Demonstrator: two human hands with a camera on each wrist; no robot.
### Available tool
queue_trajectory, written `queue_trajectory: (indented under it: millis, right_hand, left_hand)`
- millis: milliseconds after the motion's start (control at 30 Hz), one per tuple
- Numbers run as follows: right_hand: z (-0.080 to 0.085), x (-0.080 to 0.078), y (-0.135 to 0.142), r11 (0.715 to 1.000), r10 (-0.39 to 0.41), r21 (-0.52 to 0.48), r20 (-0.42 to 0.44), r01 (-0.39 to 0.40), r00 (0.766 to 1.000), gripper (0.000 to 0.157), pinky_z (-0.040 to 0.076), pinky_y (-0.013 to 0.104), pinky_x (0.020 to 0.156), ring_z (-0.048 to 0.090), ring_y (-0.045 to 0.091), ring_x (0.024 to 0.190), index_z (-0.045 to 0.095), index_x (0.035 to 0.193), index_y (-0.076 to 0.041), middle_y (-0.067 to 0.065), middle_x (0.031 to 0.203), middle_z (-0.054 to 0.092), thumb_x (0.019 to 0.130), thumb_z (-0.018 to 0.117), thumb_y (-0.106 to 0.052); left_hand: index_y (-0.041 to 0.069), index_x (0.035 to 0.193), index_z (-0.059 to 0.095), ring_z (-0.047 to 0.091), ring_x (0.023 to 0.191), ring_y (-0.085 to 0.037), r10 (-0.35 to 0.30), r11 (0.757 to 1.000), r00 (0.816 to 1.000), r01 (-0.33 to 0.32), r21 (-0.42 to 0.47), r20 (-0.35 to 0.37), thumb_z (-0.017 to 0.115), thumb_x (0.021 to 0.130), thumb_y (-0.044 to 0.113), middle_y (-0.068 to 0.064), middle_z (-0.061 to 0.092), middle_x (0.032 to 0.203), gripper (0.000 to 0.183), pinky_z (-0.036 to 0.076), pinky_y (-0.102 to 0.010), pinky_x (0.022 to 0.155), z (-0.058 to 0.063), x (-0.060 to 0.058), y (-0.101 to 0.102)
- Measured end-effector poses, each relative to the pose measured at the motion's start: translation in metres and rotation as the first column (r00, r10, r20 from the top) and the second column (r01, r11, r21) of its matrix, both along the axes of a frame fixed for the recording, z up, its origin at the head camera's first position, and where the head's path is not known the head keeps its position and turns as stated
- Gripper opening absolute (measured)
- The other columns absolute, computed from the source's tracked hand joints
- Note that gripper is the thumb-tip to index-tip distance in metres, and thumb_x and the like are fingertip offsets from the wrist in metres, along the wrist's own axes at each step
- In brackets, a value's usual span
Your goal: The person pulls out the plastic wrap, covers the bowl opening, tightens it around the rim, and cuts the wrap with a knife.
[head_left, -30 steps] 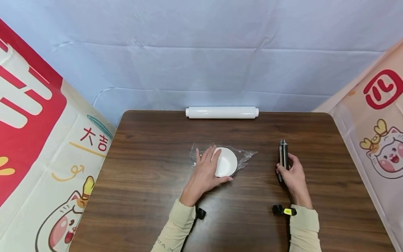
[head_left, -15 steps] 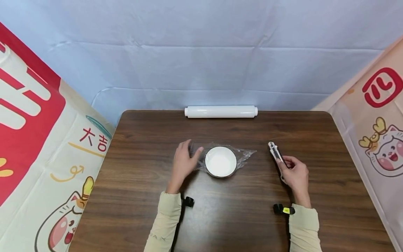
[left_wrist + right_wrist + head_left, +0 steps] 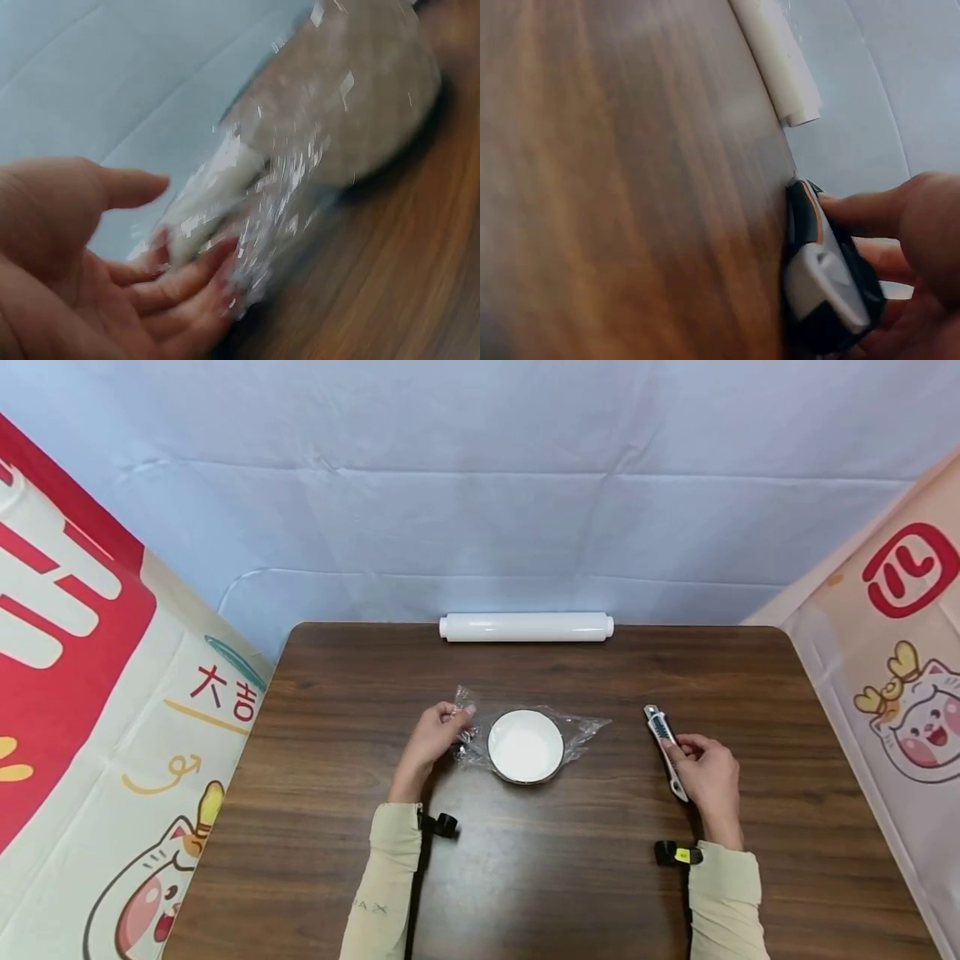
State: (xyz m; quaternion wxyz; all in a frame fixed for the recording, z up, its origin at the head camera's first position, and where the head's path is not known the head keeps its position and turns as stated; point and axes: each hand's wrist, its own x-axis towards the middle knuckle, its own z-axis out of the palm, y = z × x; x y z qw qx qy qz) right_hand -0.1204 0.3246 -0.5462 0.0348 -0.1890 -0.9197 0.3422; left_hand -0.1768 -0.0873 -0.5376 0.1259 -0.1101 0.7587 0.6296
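Bowl (image 3: 526, 746) is around the middle of the tabletop (image 3: 315, 827), clear wrap (image 3: 582, 732) poking out both sides. Left hand (image 3: 429, 742) is at the wrap's left end; thumb looks apart on my blurry wrist feed, so I can't tell if it's pinching. Right hand (image 3: 708, 778) pinches the cutter (image 3: 659, 730), over toward the right edge. Roll (image 3: 527, 627) lies along the far edge. My guess: we're on gathering that loose end, so next calls for a firm pinch, bowl undisturbed.

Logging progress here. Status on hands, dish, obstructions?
Left hand touching plastic film; right hand holding cutter. White dish between them, film either side. Roll behind, clear of hands.
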Motion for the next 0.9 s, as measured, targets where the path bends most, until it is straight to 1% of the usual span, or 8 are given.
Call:
queue_trajectory:
  millis: [100, 200, 267, 333, 467, 567, 767, 900]
  right_hand:
    - [0.012, 0.004, -0.003, 0.998, 0.046, 0.032, 0.005, -0.046, 0.999, 0.044, 0.046, 0.047, 0.083, 0.056, 0.042, 0.105, 0.068, 0.126, 0.007, 0.031, 0.118, 0.066, 0.102, 0.067, -0.029]
    - [0.032, 0.006, -0.015, 0.992, 0.120, 0.046, -0.058, -0.118, 0.991, 0.049, 0.040, 0.061, 0.096, 0.046, 0.054, 0.122, 0.061, 0.134, 0.011, 0.038, 0.129, 0.058, 0.104, 0.064, -0.027]
    - [0.043, 0.003, -0.027, 0.984, 0.176, -0.020, -0.071, -0.178, 0.982, 0.052, 0.046, 0.051, 0.094, 0.052, 0.050, 0.121, 0.059, 0.138, 0.009, 0.035, 0.131, 0.060, 0.105, 0.063, -0.032]
    - [0.049, -0.007, -0.041, 0.946, 0.244, -0.208, -0.048, -0.248, 0.969, 0.059, 0.053, 0.038, 0.093, 0.063, 0.042, 0.117, 0.053, 0.145, 0.008, 0.034, 0.133, 0.063, 0.108, 0.059, -0.038]
    - [0.042, -0.029, -0.063, 0.765, 0.302, -0.621, 0.112, -0.171, 0.947, 0.082, 0.062, 0.024, 0.089, 0.072, 0.021, 0.106, 0.023, 0.161, 0.009, 0.034, 0.141, 0.056, 0.109, 0.048, -0.050]
    - [0.030, -0.043, -0.074, 0.619, 0.310, -0.782, 0.159, -0.072, 0.937, 0.086, 0.064, 0.029, 0.090, 0.073, 0.012, 0.095, 0.013, 0.162, 0.011, 0.026, 0.127, 0.061, 0.110, 0.048, -0.047]
    - [0.012, -0.056, -0.086, 0.286, 0.354, -0.958, 0.079, -0.027, 0.932, 0.034, 0.063, 0.029, 0.089, 0.074, 0.015, 0.092, 0.059, 0.130, 0.005, 0.003, 0.096, 0.071, 0.109, 0.058, -0.021]
    - [0.007, -0.056, -0.096, 0.183, 0.292, -0.979, -0.027, -0.084, 0.956, 0.013, 0.063, 0.029, 0.090, 0.078, 0.016, 0.096, 0.066, 0.104, -0.008, 0.001, 0.094, 0.071, 0.108, 0.055, -0.005]
  left_hand:
    - [0.008, 0.100, 0.051, 0.072, 0.070, -0.007, 0.025, 0.964, 0.998, -0.037, 0.263, 0.049, 0.068, 0.102, 0.015, 0.001, 0.075, 0.081, 0.018, 0.060, -0.022, 0.066, -0.006, 0.000, 0.007]
    - [0.009, 0.100, 0.042, 0.076, 0.069, -0.011, 0.033, 0.920, 0.997, -0.060, 0.386, 0.075, 0.065, 0.104, 0.010, -0.005, 0.079, 0.083, 0.023, 0.064, -0.024, 0.068, -0.010, 0.002, 0.012]
    - [0.011, 0.098, 0.037, 0.077, 0.067, -0.012, 0.040, 0.907, 0.997, -0.065, 0.417, 0.067, 0.064, 0.105, 0.011, -0.008, 0.080, 0.084, 0.028, 0.065, -0.026, 0.068, -0.011, 0.003, 0.014]
    - [0.012, 0.095, 0.032, 0.077, 0.066, -0.013, 0.066, 0.897, 0.996, -0.085, 0.434, 0.058, 0.064, 0.105, 0.013, -0.010, 0.080, 0.084, 0.033, 0.065, -0.027, 0.067, -0.012, 0.002, 0.016]
    - [0.010, 0.101, 0.035, 0.075, 0.062, -0.011, 0.093, 0.911, 0.995, -0.098, 0.400, 0.032, 0.064, 0.105, 0.019, -0.012, 0.081, 0.084, 0.030, 0.063, -0.026, 0.061, -0.013, -0.001, 0.021]
    - [0.008, 0.105, 0.039, 0.074, 0.060, -0.009, 0.102, 0.923, 0.994, -0.106, 0.370, 0.029, 0.065, 0.105, 0.023, -0.009, 0.081, 0.080, 0.030, 0.061, -0.024, 0.057, -0.014, -0.001, 0.023]
    - [0.006, 0.112, 0.036, 0.072, 0.059, -0.007, 0.137, 0.934, 0.990, -0.136, 0.329, 0.020, 0.072, 0.100, 0.026, -0.002, 0.080, 0.076, 0.043, 0.057, -0.022, 0.055, -0.014, 0.000, 0.029]
    - [0.003, 0.122, 0.031, 0.070, 0.060, -0.005, 0.150, 0.931, 0.989, -0.143, 0.335, 0.005, 0.075, 0.098, 0.020, 0.001, 0.079, 0.076, 0.053, 0.057, -0.020, 0.059, -0.013, 0.000, 0.032]
